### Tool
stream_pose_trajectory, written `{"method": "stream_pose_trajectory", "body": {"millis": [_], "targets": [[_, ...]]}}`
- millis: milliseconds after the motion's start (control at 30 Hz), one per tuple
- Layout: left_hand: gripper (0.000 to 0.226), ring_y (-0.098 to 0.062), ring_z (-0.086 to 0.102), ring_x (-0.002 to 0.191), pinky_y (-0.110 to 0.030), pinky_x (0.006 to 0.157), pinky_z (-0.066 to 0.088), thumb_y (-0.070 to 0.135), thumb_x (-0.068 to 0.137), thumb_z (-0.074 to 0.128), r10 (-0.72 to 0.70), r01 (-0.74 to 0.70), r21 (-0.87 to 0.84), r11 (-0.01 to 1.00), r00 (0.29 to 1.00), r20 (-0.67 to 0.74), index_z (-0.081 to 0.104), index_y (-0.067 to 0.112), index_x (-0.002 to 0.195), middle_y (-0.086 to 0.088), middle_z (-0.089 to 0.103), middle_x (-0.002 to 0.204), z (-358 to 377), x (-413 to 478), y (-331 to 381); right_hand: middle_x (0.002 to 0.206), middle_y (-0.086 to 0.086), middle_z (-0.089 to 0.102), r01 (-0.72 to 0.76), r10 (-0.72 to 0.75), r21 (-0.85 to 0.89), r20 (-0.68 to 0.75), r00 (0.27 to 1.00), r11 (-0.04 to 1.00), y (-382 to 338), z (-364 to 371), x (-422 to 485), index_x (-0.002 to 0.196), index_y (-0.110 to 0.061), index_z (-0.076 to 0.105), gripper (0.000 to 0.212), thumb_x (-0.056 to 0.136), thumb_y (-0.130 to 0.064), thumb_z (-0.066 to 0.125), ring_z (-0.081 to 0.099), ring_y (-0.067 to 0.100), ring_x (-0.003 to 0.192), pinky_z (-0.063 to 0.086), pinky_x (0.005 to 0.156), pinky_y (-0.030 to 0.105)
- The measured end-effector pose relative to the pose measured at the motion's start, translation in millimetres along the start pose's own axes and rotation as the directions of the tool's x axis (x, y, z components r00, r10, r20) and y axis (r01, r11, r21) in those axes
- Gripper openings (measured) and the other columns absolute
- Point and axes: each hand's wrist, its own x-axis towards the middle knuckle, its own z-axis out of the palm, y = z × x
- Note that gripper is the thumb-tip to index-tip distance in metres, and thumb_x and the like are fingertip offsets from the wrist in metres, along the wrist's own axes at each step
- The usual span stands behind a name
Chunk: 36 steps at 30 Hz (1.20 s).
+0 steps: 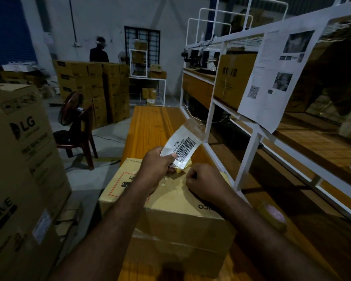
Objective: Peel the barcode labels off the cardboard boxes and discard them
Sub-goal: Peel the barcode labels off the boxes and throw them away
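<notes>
Barcode label (183,144), white with black bars and a clear tape border, stands lifted just above the centre of the frame, most of it off the cardboard box (166,201) and curling up and away toward the upper right. Its lower end is pinched in the left hand (157,165), whose fingers are closed tightly round the label's edge, thumb on the printed face. At the bottom corner a torn yellowish scrap of the box's surface clings to the label, right where it meets the box top.

Just to the right, the right hand (205,183) is curled into a loose fist, knuckles up, pressing down on the top of the box beside the peeled patch; whether anything lies inside that fist cannot be told. A paler, stripped area shows on the box top between the two hands.

The box rests on an orange wooden bench (150,126) running up the middle of the frame. A white metal rack (211,110) fills the right side, with a printed sheet (276,78) hung on it. Large cartons (18,159) stand at the left edge, and a brown chair (79,128) sits beyond them.
</notes>
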Motion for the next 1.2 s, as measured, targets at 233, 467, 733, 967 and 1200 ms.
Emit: {"method": "stream_pose_trajectory", "body": {"millis": [233,467,733,967,1200], "targets": [[0.018,-0.022,0.065,0.071,-0.039,0.07,0.053,0.01,0.094,0.061,-0.012,0.011,-0.056,0.998,1.0,-0.013,0.066,0.009,0.111,-0.013,0.074,0.097,-1.4,4.1,1.7,0.156,0.002,0.026,0.039,0.009,-0.195,0.238,0.971,0.98,-17.9,0.1,-52.5,0.145,-0.022,0.034,0.058,0.098,-0.055,0.031,0.022,0.019,0.144,0.016,0.118,0.042],[0.019,-0.024,0.072,0.087,-0.037,0.073,0.06,0.013,0.094,0.062,-0.005,0.005,0.02,1.0,1.0,0.0,0.065,0.013,0.113,-0.005,0.074,0.099,1.0,7.8,-2.0,0.163,-0.007,-0.008,-0.004,0.157,-0.381,0.369,0.916,0.925,-19.9,-23.7,-98.5,0.154,-0.028,-0.001,0.114,0.057,-0.087,0.0,-0.007,0.013,0.149,-0.008,0.118,0.047],[0.021,-0.025,0.072,0.088,-0.041,0.074,0.06,0.013,0.094,0.062,-0.005,0.004,0.036,0.999,1.0,0.009,0.065,0.012,0.115,-0.008,0.074,0.1,3.2,8.8,-2.8,0.162,0.013,0.01,0.019,0.103,-0.408,0.275,0.956,0.913,-15.3,-11.0,-50.0,0.153,-0.009,0.015,0.121,0.067,-0.093,0.015,0.008,0.026,0.149,-0.001,0.12,0.05],[0.019,-0.025,0.071,0.087,-0.032,0.063,0.057,0.014,0.095,0.061,0.039,-0.039,0.07,0.997,0.999,-0.002,0.064,0.013,0.114,-0.007,0.072,0.1,4.6,9.4,-3.4,0.158,-0.012,0.026,-0.013,0.073,-0.242,0.244,0.967,0.97,-9.0,-27.7,-99.3,0.146,-0.029,0.036,0.086,0.081,-0.083,0.019,0.018,0.006,0.145,-0.001,0.119,0.042],[0.016,-0.018,0.063,0.067,-0.038,0.065,0.056,0.012,0.094,0.061,0.031,-0.032,0.041,0.999,0.999,0.032,0.066,0.011,0.11,-0.013,0.073,0.096,4.2,6.9,-4.6,0.16,0.018,0.012,-0.056,0.138,-0.388,0.186,0.973,0.92,-17.6,-1.4,-45.7,0.153,-0.006,0.016,0.115,0.074,-0.09,0.009,0.009,0.033,0.148,0.001,0.12,0.049]]}}
